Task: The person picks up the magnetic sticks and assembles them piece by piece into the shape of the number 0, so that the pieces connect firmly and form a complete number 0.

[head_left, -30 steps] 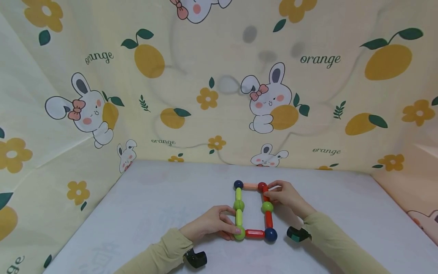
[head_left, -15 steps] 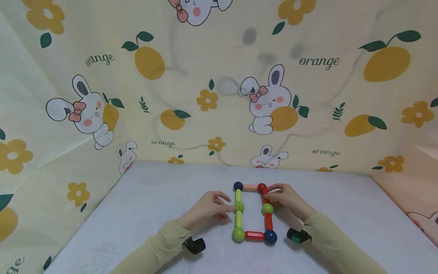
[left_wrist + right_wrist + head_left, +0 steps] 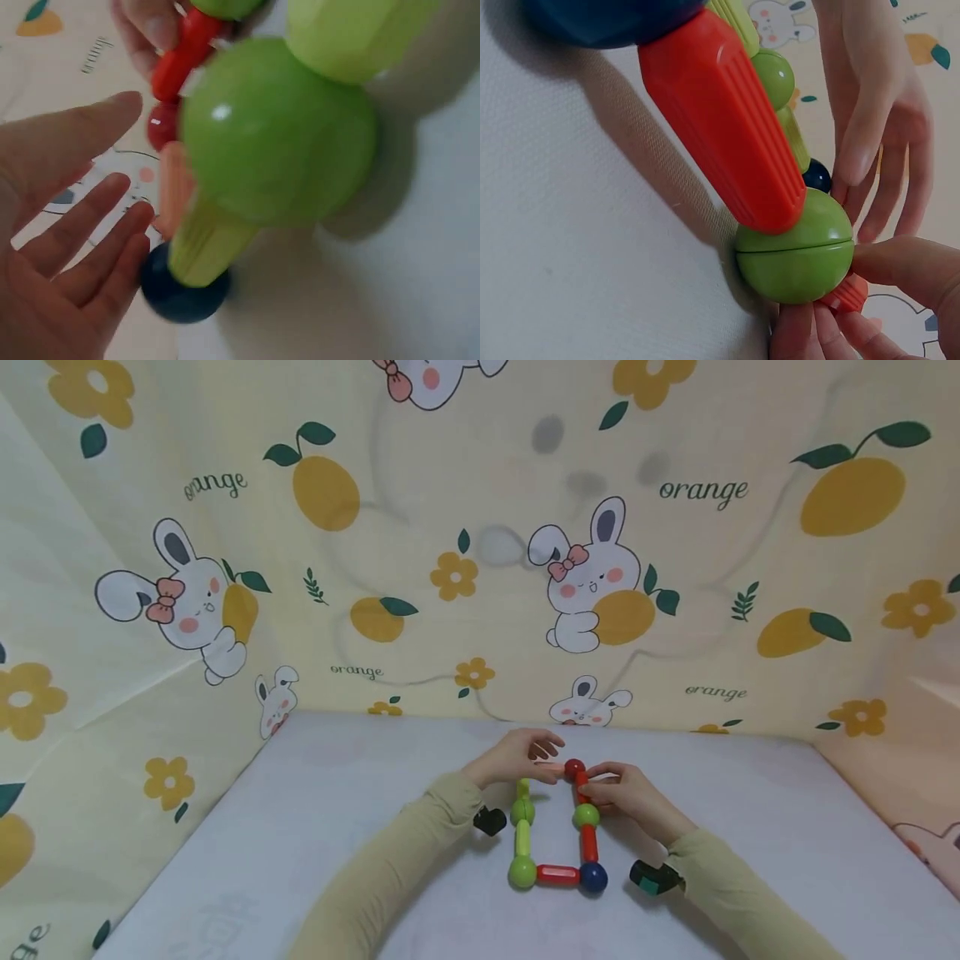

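A rectangle of toy rods and balls lies on the table. My right hand (image 3: 633,793) pinches the far red rod (image 3: 581,781) on its right side, between a red ball (image 3: 575,767) and a green ball (image 3: 586,816). My left hand (image 3: 517,755) hovers at the far left corner, fingers loosely extended, nothing in its grasp. It is close to the dark blue ball (image 3: 187,296) and the salmon rod (image 3: 174,191); from the head view it hides that ball. Yellow-green rods and a green ball (image 3: 522,811) form the left side.
Nearest me, another green ball (image 3: 522,872), a red rod (image 3: 558,875) and a dark blue ball (image 3: 594,877) close the rectangle. A patterned cloth (image 3: 420,693) with rabbits and oranges rises behind the white table (image 3: 360,793).
My left hand has left the near left green ball and moved away from me along the left side, past the middle ball, to the far corner. The right hand keeps its hold.
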Demonstrator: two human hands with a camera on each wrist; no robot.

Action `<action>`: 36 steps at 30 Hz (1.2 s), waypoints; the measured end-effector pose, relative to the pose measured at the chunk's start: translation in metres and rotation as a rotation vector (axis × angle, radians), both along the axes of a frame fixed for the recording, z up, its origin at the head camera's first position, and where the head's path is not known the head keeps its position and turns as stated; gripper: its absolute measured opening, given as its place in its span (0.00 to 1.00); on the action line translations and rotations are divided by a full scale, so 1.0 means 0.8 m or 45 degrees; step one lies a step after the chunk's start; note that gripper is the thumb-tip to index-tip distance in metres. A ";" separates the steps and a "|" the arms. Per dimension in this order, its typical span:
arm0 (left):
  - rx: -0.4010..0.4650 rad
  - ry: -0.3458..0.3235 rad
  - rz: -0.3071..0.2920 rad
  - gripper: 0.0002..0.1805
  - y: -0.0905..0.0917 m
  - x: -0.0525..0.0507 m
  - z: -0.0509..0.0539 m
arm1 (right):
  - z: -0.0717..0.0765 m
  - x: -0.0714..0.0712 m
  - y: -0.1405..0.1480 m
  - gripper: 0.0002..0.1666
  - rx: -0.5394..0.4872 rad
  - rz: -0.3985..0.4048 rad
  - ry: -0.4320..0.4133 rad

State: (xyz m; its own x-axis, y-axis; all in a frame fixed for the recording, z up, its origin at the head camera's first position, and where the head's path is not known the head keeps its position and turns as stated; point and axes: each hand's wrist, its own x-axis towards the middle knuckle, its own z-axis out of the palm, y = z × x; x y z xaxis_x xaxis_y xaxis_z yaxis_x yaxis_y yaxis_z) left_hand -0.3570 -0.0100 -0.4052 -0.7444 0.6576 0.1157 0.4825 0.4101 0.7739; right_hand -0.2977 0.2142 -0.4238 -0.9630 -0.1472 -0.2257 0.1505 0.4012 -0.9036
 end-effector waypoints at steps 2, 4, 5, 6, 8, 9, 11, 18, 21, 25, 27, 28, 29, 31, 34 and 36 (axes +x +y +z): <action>-0.047 0.004 0.000 0.27 0.011 -0.006 -0.003 | 0.000 -0.001 0.001 0.30 -0.005 0.007 0.002; -0.083 -0.003 0.001 0.25 0.020 -0.010 -0.006 | 0.001 -0.001 0.002 0.29 -0.016 0.009 0.002; -0.104 0.002 0.007 0.24 0.023 -0.012 -0.008 | 0.001 -0.001 0.002 0.29 -0.019 0.010 0.002; -0.123 0.008 0.012 0.22 0.026 -0.013 -0.009 | 0.001 -0.001 0.002 0.29 -0.023 0.011 0.002; -0.154 0.007 0.028 0.20 0.031 -0.013 -0.011 | 0.001 -0.001 0.002 0.28 -0.024 0.008 0.006; -0.158 0.004 0.038 0.19 0.033 -0.014 -0.012 | 0.001 0.000 0.002 0.28 -0.023 0.007 0.009; -0.172 0.004 0.067 0.18 0.035 -0.013 -0.013 | 0.001 0.000 0.001 0.29 -0.017 0.008 0.011; -0.181 0.001 0.098 0.17 0.034 -0.011 -0.010 | 0.000 0.001 -0.002 0.28 0.007 -0.012 0.007; -0.164 -0.007 0.112 0.16 0.033 -0.011 -0.010 | 0.000 0.000 -0.003 0.27 0.012 -0.013 0.003; -0.136 -0.040 0.124 0.15 0.033 -0.012 -0.010 | 0.000 0.000 -0.003 0.26 0.018 -0.023 0.004; -0.137 -0.045 0.124 0.15 0.033 -0.012 -0.009 | -0.001 0.000 -0.003 0.26 0.015 -0.027 0.003; -0.146 -0.043 0.121 0.15 0.033 -0.011 -0.009 | -0.001 -0.001 -0.002 0.26 0.016 -0.028 0.003; -0.159 -0.035 0.116 0.15 0.033 -0.011 -0.009 | -0.001 -0.001 -0.002 0.26 0.020 -0.029 0.004; -0.184 -0.013 0.105 0.15 0.034 -0.011 -0.008 | -0.001 0.000 -0.002 0.25 0.034 -0.034 0.007; -0.223 0.006 0.102 0.15 0.035 -0.011 -0.007 | 0.000 0.001 -0.003 0.25 0.057 -0.042 0.009; -0.222 0.003 0.105 0.15 0.034 -0.012 -0.006 | 0.001 0.002 -0.003 0.25 0.073 -0.040 0.010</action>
